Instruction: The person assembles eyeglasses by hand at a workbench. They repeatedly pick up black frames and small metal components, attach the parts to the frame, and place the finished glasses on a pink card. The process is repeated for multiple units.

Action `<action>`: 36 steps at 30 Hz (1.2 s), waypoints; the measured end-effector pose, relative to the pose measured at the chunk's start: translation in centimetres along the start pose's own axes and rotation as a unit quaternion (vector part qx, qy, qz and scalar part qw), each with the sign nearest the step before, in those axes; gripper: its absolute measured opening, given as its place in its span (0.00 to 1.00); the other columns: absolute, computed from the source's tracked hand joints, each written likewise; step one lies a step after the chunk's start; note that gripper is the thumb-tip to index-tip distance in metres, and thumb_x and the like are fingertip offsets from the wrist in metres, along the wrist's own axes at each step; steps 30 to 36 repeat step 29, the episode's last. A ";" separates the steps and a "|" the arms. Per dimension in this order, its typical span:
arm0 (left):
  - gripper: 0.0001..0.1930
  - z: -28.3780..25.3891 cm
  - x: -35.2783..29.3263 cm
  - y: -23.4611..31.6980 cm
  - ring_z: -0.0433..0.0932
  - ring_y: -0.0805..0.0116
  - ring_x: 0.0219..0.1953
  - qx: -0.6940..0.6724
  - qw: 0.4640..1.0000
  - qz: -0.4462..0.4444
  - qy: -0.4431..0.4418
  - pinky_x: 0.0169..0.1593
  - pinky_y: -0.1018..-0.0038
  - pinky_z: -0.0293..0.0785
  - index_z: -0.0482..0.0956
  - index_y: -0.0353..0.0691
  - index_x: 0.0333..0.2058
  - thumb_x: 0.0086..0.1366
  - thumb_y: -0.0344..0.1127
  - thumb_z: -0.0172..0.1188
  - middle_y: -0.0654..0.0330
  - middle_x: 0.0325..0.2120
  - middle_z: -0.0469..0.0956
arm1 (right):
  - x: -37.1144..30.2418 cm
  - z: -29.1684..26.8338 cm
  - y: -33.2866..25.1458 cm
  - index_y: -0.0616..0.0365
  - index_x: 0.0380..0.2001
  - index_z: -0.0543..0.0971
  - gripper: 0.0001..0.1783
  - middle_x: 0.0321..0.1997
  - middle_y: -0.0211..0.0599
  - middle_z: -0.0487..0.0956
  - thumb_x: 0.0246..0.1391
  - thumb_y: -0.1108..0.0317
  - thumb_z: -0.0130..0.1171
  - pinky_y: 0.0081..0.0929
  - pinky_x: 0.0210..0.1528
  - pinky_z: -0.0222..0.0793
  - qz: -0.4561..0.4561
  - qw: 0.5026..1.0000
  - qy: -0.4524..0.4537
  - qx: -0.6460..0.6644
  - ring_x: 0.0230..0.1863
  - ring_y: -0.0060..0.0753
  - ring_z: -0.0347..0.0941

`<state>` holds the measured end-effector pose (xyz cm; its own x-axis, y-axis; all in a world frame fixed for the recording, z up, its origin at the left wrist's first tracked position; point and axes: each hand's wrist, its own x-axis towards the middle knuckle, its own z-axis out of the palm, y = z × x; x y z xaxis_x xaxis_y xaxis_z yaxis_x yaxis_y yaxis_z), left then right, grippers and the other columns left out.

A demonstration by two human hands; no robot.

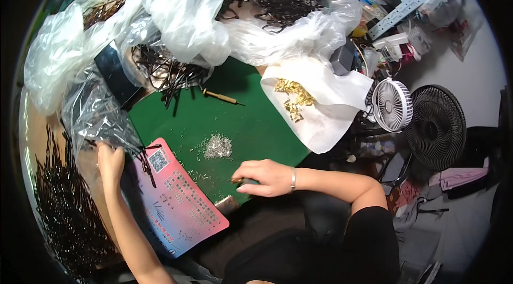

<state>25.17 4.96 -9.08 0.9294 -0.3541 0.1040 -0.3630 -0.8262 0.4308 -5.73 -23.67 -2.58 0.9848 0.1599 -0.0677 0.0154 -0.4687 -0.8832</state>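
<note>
My left hand (110, 162) is at the mouth of a clear plastic bag (96, 110), fingers curled in among dark strips; what they grip is hidden. Several thin dark strips (149, 163) stick out beside it, over a pink-and-blue printed card (187, 206). My right hand (265, 178) is closed above the near edge of a green mat (256, 123), and a small brass-coloured piece (236, 181) pokes out from its fingers. Just below lies a shiny silver metal piece (227, 204). Beyond that hand, a pile of tiny silver parts (218, 146) sits on the mat.
A brass-handled screwdriver (222, 97) lies farther back on the mat. Gold-coloured pieces (294, 96) rest on white sheeting (326, 123). Dark strips (67, 198) heap up at left, more in plastic at the back. Two fans, one white (391, 105) and one black (435, 126), stand at right.
</note>
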 end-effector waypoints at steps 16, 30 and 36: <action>0.07 -6.9 -13.0 10.0 0.65 0.84 0.24 -0.421 0.902 -0.074 0.066 0.26 0.88 0.60 0.71 0.35 0.39 0.64 0.29 0.52 0.68 0.24 0.68 | 0.9 -13.8 6.1 0.58 0.29 0.75 0.07 0.31 0.45 0.77 0.45 0.68 0.53 0.40 0.34 0.71 0.190 0.897 0.050 -0.396 0.32 0.49 0.75; 0.13 -6.6 -19.7 14.3 0.73 0.78 0.20 -0.556 0.776 -0.135 -0.264 0.23 0.84 0.70 0.68 0.34 0.47 0.63 0.27 0.51 0.59 0.32 0.74 | -0.2 -7.9 -4.0 0.58 0.30 0.75 0.09 0.28 0.45 0.78 0.46 0.67 0.60 0.36 0.47 0.68 0.072 0.955 0.118 -0.263 0.38 0.45 0.77; 0.13 -6.6 -19.7 14.3 0.73 0.78 0.20 -0.556 0.776 -0.135 -0.264 0.23 0.84 0.70 0.68 0.34 0.47 0.63 0.27 0.51 0.59 0.32 0.74 | -0.2 -7.9 -4.0 0.58 0.30 0.75 0.09 0.28 0.45 0.78 0.46 0.67 0.60 0.36 0.47 0.68 0.072 0.955 0.118 -0.263 0.38 0.45 0.77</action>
